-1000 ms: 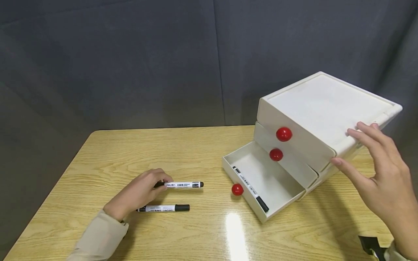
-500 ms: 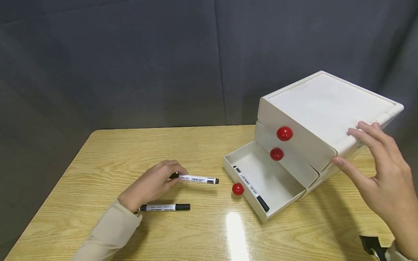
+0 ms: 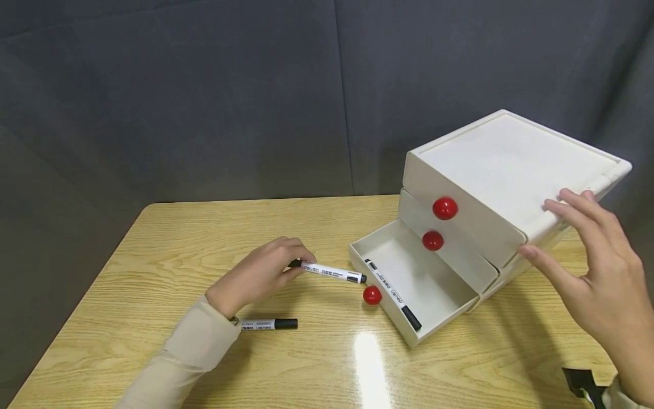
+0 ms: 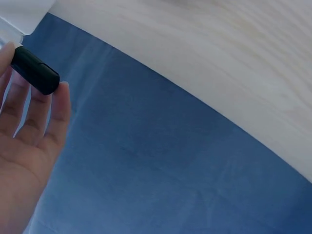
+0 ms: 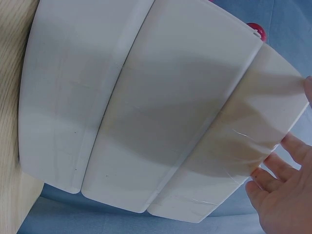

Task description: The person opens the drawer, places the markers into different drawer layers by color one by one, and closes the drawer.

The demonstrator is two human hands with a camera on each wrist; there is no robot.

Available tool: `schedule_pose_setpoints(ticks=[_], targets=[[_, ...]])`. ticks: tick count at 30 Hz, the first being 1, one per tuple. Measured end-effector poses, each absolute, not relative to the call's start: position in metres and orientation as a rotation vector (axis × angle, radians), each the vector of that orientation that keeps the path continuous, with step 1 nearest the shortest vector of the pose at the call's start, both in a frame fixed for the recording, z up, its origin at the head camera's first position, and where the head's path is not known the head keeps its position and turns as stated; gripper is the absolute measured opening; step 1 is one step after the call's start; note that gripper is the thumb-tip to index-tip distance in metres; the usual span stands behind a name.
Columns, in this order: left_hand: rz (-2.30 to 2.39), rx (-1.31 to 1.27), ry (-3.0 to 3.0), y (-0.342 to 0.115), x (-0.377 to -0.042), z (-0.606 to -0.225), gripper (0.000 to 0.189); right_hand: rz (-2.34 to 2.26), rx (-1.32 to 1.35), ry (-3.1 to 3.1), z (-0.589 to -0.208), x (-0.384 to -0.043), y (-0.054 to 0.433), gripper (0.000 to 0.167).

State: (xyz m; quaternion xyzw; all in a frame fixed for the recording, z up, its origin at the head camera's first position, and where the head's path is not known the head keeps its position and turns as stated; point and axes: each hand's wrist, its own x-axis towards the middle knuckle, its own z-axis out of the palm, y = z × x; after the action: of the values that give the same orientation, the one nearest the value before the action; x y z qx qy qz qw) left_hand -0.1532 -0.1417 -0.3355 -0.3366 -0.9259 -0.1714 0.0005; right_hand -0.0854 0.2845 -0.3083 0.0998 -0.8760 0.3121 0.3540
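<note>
My left hand (image 3: 268,272) pinches a black-and-white whiteboard marker (image 3: 332,272) by its capped end, raised over the table and pointing right. Its far tip comes close to the red ball knob (image 3: 372,295) of the pulled-out bottom drawer (image 3: 434,272). In the left wrist view the marker's black cap (image 4: 35,70) shows between thumb and fingers. Inside the drawer a second marker (image 3: 390,292) lies along the front wall. My right hand (image 3: 603,267) rests its fingertips on the top side edge of the white drawer unit (image 3: 516,165), fingers spread and relaxed.
A third marker (image 3: 268,324) lies on the wooden table (image 3: 204,238), partly hidden behind my left wrist. Two upper drawers with red knobs (image 3: 445,208) are closed. A dark curtain (image 3: 204,102) hangs behind the table. A black item (image 3: 579,380) shows by my right sleeve.
My left hand has lifted the marker off the table and carried it right, towards the bottom drawer, turning its tip slightly downward. The right hand has stayed on the drawer unit.
</note>
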Motion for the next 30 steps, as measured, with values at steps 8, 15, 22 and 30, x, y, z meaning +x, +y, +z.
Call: schedule_pose_setpoints(ticks=[8,15,22,30], targets=[[-0.501,-1.128,-2.874,-0.119,-0.160,-0.329,0.021,0.807,0.256,-2.262,-0.309,-0.086,0.285,0.065],[-0.486,-1.189,-2.835,-0.101,-0.163,-0.326,0.021,0.810,0.257,-2.260,-0.309,-0.086,0.285,0.065],[-0.525,-1.231,-2.829,-0.086,-0.167,-0.325,0.023,0.808,0.248,-2.268,-0.308,-0.085,0.285,0.063],[-0.498,-1.292,-2.819,-0.069,-0.171,-0.325,0.023,0.804,0.246,-2.288,-0.307,-0.084,0.284,0.061]])
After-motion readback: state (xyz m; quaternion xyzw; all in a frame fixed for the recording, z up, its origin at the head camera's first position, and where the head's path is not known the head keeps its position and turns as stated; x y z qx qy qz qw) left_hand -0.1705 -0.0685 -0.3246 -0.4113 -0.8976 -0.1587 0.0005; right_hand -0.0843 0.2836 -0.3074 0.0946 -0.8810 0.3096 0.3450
